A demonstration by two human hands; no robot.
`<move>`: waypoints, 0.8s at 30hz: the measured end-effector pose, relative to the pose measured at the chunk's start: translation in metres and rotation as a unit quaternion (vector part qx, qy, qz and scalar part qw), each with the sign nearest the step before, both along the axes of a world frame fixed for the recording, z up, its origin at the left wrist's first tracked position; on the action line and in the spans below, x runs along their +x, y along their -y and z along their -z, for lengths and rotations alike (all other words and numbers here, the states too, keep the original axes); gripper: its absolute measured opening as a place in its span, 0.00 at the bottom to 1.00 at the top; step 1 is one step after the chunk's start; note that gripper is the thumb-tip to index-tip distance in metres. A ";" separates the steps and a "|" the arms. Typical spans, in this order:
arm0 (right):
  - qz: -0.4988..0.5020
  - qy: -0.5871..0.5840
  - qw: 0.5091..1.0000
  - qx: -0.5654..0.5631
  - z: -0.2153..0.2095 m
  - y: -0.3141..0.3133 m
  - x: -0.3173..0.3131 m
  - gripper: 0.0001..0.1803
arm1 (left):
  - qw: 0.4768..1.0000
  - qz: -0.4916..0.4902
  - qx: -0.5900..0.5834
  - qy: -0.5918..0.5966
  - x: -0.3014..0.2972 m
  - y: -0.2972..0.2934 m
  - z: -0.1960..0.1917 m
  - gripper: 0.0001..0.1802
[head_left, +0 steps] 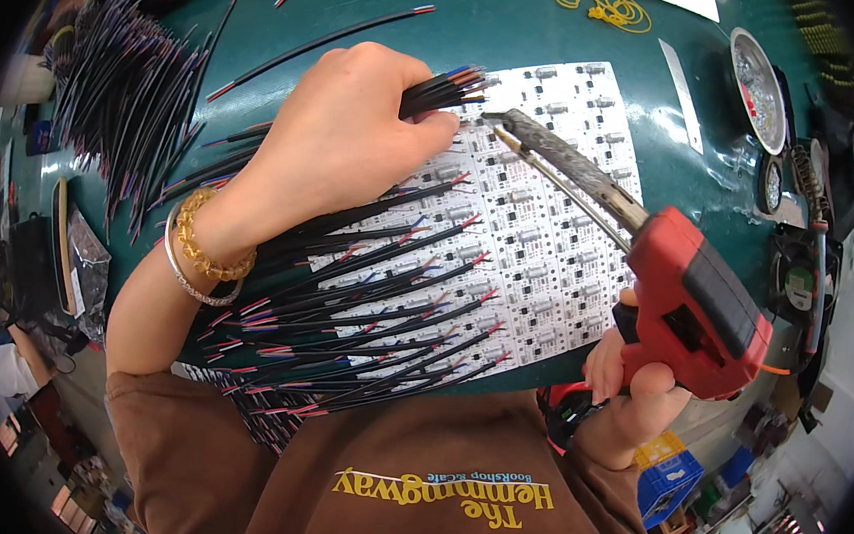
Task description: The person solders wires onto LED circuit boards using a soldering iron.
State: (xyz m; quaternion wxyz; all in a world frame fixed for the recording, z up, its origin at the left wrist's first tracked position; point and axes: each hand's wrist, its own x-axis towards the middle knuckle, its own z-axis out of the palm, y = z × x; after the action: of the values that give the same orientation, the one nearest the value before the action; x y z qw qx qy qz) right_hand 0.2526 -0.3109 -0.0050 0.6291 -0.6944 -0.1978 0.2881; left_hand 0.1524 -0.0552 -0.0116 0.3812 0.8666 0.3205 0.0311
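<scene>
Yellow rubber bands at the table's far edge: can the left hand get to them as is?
Probably not right away. The left hand is full, gripping a wire bundle over the circuit board panel. The rubber bands lie beyond it on open green table; nothing blocks the path.

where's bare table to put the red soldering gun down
Bare green table lies above the white circuit panel, bordered by yellow rubber bands and a metal strip. The left is crowded with loose black wires.
</scene>
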 end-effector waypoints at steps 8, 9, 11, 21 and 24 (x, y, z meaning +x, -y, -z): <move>-0.017 -0.021 0.999 0.017 0.001 0.002 0.000 0.45 | 0.998 -0.009 -0.059 0.003 0.001 -0.004 -0.003 0.14; -0.016 -0.021 1.000 0.017 0.000 0.003 0.000 0.45 | 0.995 -0.013 -0.094 -0.019 0.002 -0.005 -0.004 0.15; -0.011 -0.034 0.999 0.012 0.000 0.002 -0.001 0.41 | 0.995 -0.012 -0.093 -0.023 0.002 -0.006 -0.005 0.15; -0.168 0.182 0.962 -0.116 0.011 0.029 0.009 0.21 | 0.998 -0.013 -0.052 -0.021 0.006 0.002 -0.009 0.15; -0.119 0.154 0.979 -0.064 0.019 0.027 0.005 0.20 | 0.998 -0.016 -0.058 -0.018 0.002 -0.003 -0.006 0.16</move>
State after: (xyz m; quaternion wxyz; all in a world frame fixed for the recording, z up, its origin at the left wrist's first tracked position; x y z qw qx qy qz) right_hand 0.2577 -0.3375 -0.0236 0.5063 -0.7407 -0.3547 0.2629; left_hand 0.1540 -0.0527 -0.0054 0.4242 0.8382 0.3427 0.0033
